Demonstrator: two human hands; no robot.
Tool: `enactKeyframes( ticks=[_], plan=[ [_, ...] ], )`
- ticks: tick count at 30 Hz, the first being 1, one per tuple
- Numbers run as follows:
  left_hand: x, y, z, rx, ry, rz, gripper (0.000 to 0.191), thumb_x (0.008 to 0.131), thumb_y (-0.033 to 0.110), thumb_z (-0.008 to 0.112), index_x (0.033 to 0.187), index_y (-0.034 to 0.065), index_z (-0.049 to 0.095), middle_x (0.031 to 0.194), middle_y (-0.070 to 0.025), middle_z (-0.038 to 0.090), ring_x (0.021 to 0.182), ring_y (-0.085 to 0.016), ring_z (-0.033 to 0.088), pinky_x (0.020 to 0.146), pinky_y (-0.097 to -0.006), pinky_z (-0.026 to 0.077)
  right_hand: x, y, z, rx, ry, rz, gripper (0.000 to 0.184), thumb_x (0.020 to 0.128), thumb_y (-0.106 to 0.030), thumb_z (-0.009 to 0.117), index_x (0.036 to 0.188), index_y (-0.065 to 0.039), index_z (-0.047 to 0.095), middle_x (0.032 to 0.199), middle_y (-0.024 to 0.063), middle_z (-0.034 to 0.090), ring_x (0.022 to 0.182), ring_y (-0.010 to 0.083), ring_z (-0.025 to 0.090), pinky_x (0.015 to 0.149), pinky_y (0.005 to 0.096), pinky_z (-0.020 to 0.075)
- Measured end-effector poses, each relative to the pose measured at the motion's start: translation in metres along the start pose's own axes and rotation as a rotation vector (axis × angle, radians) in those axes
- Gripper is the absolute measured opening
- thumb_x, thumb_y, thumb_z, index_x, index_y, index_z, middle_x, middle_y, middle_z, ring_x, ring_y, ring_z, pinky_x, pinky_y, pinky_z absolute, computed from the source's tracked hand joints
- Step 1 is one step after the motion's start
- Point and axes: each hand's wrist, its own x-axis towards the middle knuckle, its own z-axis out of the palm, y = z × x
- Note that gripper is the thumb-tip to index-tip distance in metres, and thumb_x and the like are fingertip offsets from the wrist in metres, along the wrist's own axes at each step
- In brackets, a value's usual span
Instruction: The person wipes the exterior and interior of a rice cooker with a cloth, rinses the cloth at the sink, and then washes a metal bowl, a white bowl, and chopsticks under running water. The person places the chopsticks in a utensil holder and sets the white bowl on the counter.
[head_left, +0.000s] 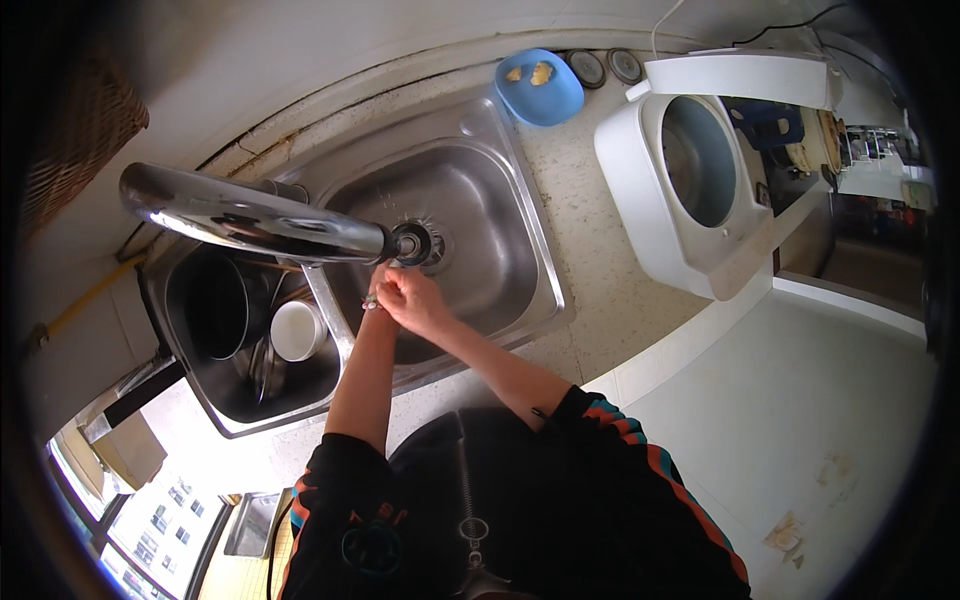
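Note:
My hands are together over the right basin of a stainless steel double sink (495, 225), just below the tip of a chrome faucet (262, 225). My right hand (411, 298) lies across my left wrist, which wears a beaded bracelet, with its fingers curled there. Most of my left hand (380, 276) is hidden under the right hand and the faucet's end, so its fingers do not show. Water splashes near the drain (433, 244). In the left basin lie a dark pot (214, 304), a white cup (295, 331) and some utensils.
A blue plastic dish (536, 105) holding pieces of what looks like ginger sits behind the sink's right corner. Two round metal lids (586, 68) lie beside it. A white rice cooker (637, 195) stands with its lid raised on the right of the counter (592, 277). A wicker basket (82, 142) is at upper left.

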Motion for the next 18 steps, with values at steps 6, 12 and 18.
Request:
enactKeyframes(
  ticks=[6, 12, 18],
  plan=[
    [-0.029, -0.013, 0.049, 0.178, 0.358, 0.131, 0.035, 0.097, 0.032, 0.043, 0.115, 0.0077, 0.059, 0.109, -0.0070, 0.061, 0.098, -0.022, 0.060, 0.085, -0.0386, 0.050, 0.048, 0.042, -0.020, 0.111, 0.379, 0.172, 0.019, 0.086, -0.017, 0.046, 0.081, -0.003, 0.058, 0.078, 0.0210, 0.062, 0.073, 0.0408, 0.061, 0.064, 0.0459, 0.0482],
    [-0.027, 0.019, 0.061, -0.114, 0.222, -0.040, 0.028, 0.093, 0.029, 0.050, 0.109, 0.0095, 0.061, 0.107, -0.0061, 0.062, 0.095, -0.020, 0.060, 0.082, -0.0360, 0.050, 0.022, 0.003, -0.004, -0.004, 0.503, -0.280, 0.026, 0.090, -0.020, 0.045, 0.077, -0.003, 0.060, 0.082, 0.0225, 0.064, 0.078, 0.0414, 0.061, 0.064, 0.0457, 0.0462],
    [-0.040, 0.008, 0.067, 0.079, 0.243, 0.099, 0.019, 0.093, 0.019, 0.054, 0.108, 0.0096, 0.060, 0.104, -0.0038, 0.062, 0.093, -0.020, 0.059, 0.080, -0.0345, 0.050, 0.065, 0.070, -0.010, 0.208, 0.425, 0.231, 0.012, 0.082, -0.014, 0.062, 0.077, -0.005, 0.055, 0.065, 0.0031, 0.054, 0.061, 0.0141, 0.049, 0.055, 0.0348, 0.0414]
  ],
)
